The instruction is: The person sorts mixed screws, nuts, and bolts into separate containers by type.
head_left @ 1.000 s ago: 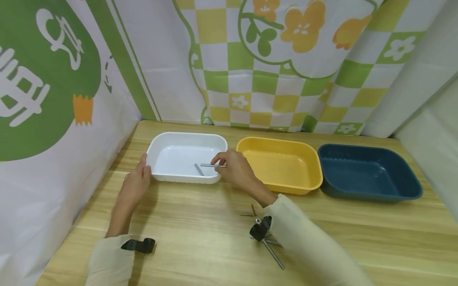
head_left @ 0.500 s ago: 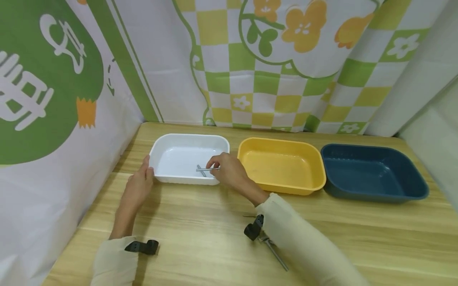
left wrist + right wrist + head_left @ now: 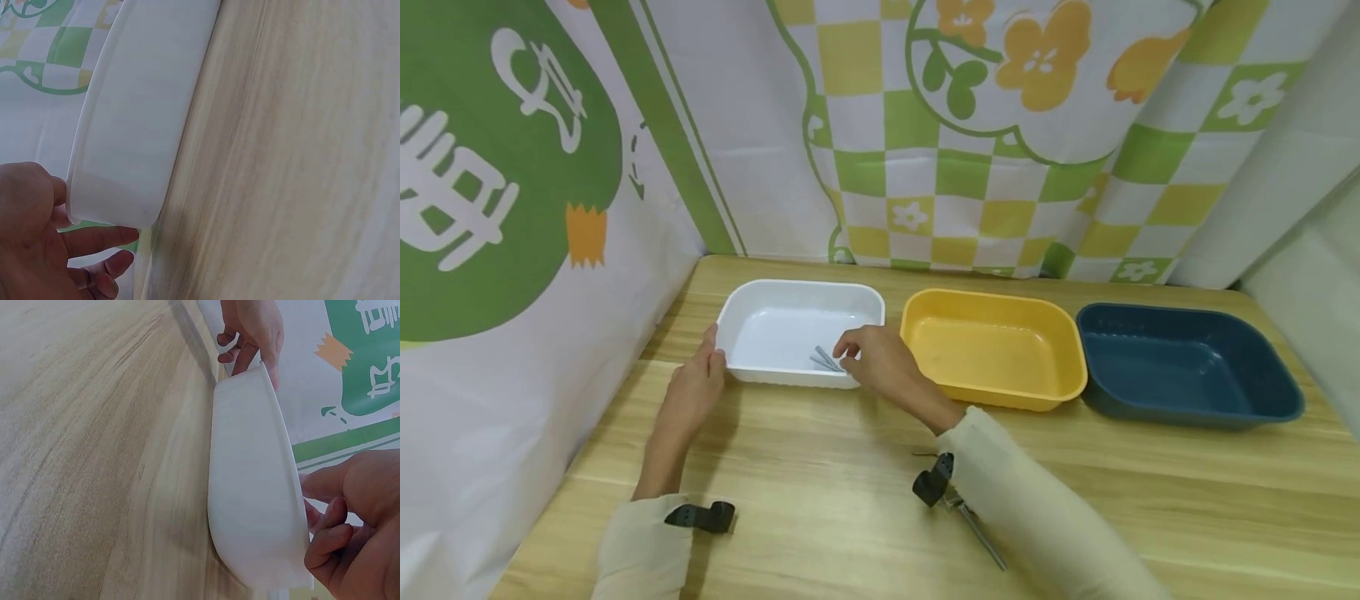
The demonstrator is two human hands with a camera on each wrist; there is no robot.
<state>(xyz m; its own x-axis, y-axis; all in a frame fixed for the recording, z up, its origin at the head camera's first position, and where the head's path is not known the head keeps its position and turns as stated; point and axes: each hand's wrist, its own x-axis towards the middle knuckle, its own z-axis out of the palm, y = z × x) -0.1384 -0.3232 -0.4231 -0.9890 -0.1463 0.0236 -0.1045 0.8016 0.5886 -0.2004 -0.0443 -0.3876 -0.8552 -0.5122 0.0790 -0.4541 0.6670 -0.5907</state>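
Note:
My left hand (image 3: 691, 387) grips the left end of a white tray (image 3: 782, 285); in the left wrist view its fingers (image 3: 100, 240) lie along the outer end wall, near the rim. Two short silver metal rods (image 3: 824, 360) lie side by side on the tray floor at its front right. Just above them is my right hand (image 3: 883, 362), reaching over the tray's right end with loosely bent fingers and no rod visible between them. From the right wrist view, that hand (image 3: 353, 519) is beside the rim, while the tray wall hides the rods.
A yellow tray (image 3: 992, 396) stands right of the white one, with a dark blue tray (image 3: 1195, 408) beyond it. Near the right sleeve lie a longer metal rod (image 3: 981, 537) and a thin metal piece (image 3: 923, 454), partly hidden. A patterned curtain (image 3: 958, 179) hangs behind the table.
The rod that my right hand held has been lowered and let go; it now lies beside the other one in the white tray. My left hand stays on the tray's end.

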